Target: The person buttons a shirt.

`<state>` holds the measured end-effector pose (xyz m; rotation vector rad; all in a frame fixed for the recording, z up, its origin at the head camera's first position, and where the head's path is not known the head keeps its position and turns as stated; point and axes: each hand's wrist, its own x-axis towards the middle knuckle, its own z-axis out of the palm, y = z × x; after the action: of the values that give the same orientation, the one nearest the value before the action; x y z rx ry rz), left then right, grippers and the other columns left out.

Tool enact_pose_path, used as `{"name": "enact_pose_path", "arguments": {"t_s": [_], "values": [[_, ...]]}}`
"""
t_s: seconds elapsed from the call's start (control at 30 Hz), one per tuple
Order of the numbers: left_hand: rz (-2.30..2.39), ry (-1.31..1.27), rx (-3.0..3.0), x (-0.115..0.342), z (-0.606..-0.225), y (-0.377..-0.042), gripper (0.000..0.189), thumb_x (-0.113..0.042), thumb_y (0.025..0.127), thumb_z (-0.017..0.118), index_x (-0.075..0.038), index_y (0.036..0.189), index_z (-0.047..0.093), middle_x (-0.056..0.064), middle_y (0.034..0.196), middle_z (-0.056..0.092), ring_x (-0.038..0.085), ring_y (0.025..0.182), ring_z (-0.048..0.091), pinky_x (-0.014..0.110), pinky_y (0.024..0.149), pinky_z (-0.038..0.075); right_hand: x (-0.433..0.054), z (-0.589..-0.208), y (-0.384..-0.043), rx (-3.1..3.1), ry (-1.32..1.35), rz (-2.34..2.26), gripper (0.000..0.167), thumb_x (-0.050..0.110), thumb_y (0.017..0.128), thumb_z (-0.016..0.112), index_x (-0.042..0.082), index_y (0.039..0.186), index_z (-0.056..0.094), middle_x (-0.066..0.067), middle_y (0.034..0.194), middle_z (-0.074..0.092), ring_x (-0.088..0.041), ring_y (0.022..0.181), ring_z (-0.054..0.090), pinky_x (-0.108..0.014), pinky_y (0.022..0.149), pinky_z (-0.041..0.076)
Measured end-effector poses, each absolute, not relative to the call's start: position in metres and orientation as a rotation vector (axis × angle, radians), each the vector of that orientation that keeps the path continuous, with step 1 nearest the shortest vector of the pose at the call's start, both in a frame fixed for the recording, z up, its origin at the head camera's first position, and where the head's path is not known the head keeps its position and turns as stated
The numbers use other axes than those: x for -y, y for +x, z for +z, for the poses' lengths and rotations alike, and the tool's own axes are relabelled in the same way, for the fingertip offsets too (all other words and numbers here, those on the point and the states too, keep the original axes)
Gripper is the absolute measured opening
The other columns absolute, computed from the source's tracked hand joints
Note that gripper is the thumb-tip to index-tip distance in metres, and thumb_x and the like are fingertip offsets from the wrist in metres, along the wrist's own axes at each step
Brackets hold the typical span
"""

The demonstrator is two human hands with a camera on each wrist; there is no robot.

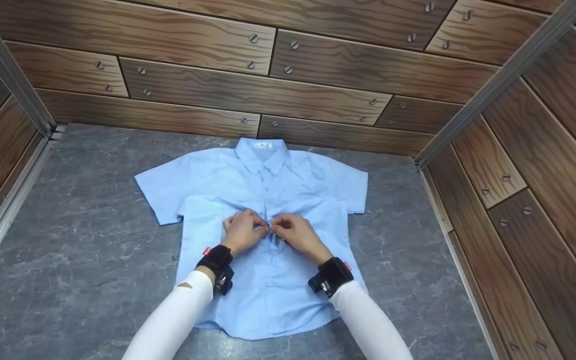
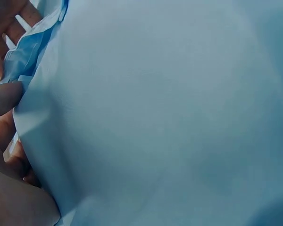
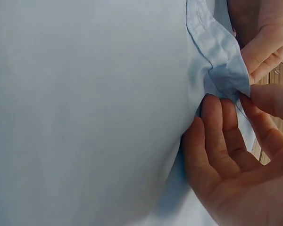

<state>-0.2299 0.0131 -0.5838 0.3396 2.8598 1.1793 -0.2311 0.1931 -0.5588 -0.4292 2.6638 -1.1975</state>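
Note:
A light blue short-sleeved shirt (image 1: 223,185) lies spread front up, its collar (image 1: 263,150) at the far end. Over the middle of its front placket (image 1: 268,290), both hands meet with fingertips close together. My left hand (image 1: 243,231) pinches the placket edge from the left; the left wrist view shows its thumb and fingers (image 2: 4,99) on the cloth. My right hand (image 1: 298,232) pinches the other edge, and in the right wrist view its thumb and index finger (image 3: 269,101) grip the lifted fabric. Whether a button sits between the fingertips is hidden.
The shirt lies on a grey marbled surface (image 1: 93,210). Wood-patterned panels (image 1: 193,55) stand behind and at both sides, with metal frame posts (image 1: 493,75) at the corners. Both wrists wear black camera bands (image 1: 335,275).

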Motion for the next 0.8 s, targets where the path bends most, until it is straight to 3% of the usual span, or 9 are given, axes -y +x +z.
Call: {"name": "enact_pose_path", "arguments": {"t_s": [0.2, 0.5, 0.8], "values": [[1.189, 0.32, -2.898, -0.0125, -0.5824, -0.2308, 0.011, -0.025, 0.08, 0.071, -0.015, 0.081, 0.076, 0.002, 0.094, 0.061, 0.03, 0.1, 0.056, 0.054, 0.091, 0.029, -0.1889, -0.559, -0.2297, -2.734, -0.508, -1.136, 0.015, 0.017, 0.093, 0.061, 0.017, 0.103, 0.072, 0.003, 0.102, 0.071, -0.014, 0.096, 0.065, -0.034, 0.088, 0.049], [1.288, 0.229, -2.76, -0.0116, -0.5824, -0.2331, 0.01, -0.022, 0.079, 0.07, -0.014, 0.076, 0.074, 0.001, 0.094, 0.063, 0.03, 0.102, 0.056, 0.054, 0.096, 0.025, -0.1874, -0.5659, -0.2268, -2.804, -0.534, -1.031, 0.015, 0.019, 0.092, 0.064, 0.02, 0.106, 0.069, 0.003, 0.104, 0.071, -0.014, 0.097, 0.065, -0.032, 0.088, 0.05], [1.308, 0.217, -2.683, -0.0078, -0.5784, -0.2347, 0.016, -0.029, 0.079, 0.067, -0.015, 0.074, 0.069, 0.0, 0.095, 0.063, 0.026, 0.1, 0.055, 0.051, 0.096, 0.024, -0.1872, -0.5648, -0.2271, -2.798, -0.551, -1.025, 0.019, 0.019, 0.091, 0.065, 0.02, 0.109, 0.066, 0.004, 0.103, 0.071, -0.013, 0.094, 0.066, -0.031, 0.085, 0.052]]}}
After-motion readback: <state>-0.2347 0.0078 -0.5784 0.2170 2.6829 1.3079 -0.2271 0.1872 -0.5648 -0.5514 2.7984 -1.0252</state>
